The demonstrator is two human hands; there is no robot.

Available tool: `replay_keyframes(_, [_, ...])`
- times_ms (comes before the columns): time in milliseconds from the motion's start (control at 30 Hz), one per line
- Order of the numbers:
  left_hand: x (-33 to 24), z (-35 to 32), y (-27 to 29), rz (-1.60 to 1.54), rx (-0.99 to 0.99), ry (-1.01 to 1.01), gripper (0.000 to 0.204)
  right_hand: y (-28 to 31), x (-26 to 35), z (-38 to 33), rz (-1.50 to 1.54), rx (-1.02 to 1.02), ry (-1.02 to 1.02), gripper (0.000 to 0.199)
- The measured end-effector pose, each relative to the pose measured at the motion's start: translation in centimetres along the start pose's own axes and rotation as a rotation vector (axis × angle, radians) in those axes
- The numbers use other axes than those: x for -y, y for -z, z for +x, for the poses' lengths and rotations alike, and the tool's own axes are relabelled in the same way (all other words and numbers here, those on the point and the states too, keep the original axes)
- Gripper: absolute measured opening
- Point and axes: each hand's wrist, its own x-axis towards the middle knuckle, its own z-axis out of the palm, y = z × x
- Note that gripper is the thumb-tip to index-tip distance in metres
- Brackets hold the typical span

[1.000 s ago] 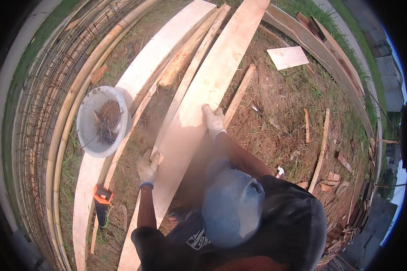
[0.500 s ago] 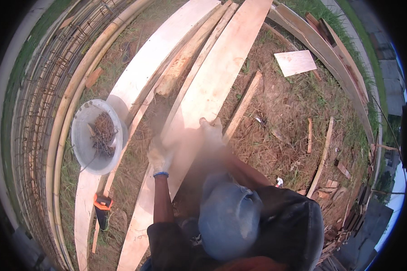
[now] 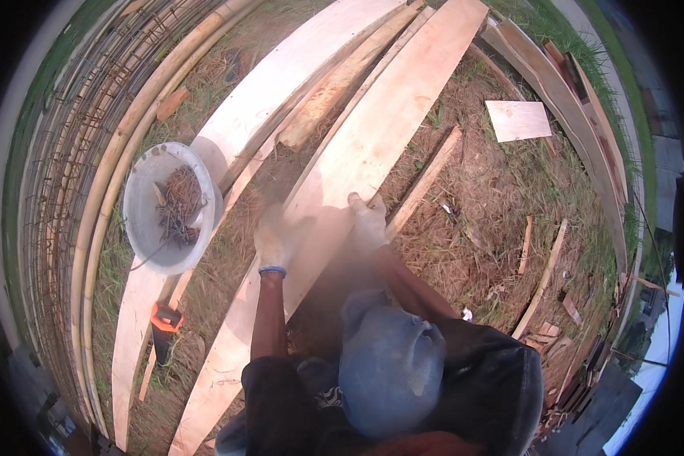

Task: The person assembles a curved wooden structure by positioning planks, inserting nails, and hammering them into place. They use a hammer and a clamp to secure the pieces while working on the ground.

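A long pale wooden plank (image 3: 376,148) runs from the far right down to the near left in front of me. My left hand (image 3: 275,242), in a whitish glove with a blue cuff, is closed at the plank's left edge; its fingers look blurred. On the opposite edge my right hand (image 3: 368,224), gloved too, grips with the thumb on top and the other fingers partly hidden. A hazy patch lies over the plank between both hands. Just right of my right hand, a narrow wood strip (image 3: 425,182) rests on the grassy soil.
To the left, a white bucket (image 3: 133,216) holding rusty wire bits stands on another plank (image 3: 270,76). An orange-handled handsaw (image 3: 166,319) lies below it. Bamboo poles (image 3: 118,140) and a rebar cage (image 3: 61,190) line the left; a square board (image 3: 518,120) and wood scraps lie right.
The view has turned slightly, so the bucket sits higher and the square board farther right. Both hands stay at the plank's edges; the right hand's fingers show more distinctly.
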Motion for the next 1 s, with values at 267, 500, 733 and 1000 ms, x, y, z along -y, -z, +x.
replay_keyframes(267, [-0.6,0.7,1.3,0.012,0.102,0.042,0.058,-0.3,0.7,-0.8,-0.018,0.024,0.035,0.032])
replay_keyframes(500, [-1.7,1.3,0.4,0.072,0.13,0.07,0.053,0.6,-0.3,1.0,-0.037,-0.047,0.009,0.024])
replay_keyframes(733, [0.0,0.7,0.5,0.08,0.096,0.138,0.055,-1.2,0.6,1.2,-0.144,0.034,0.068,0.029])
replay_keyframes(1000, [-4.0,3.1,-1.7,0.044,0.143,0.11,0.065,0.4,1.7,-0.3,-0.072,0.131,-0.11,0.041])
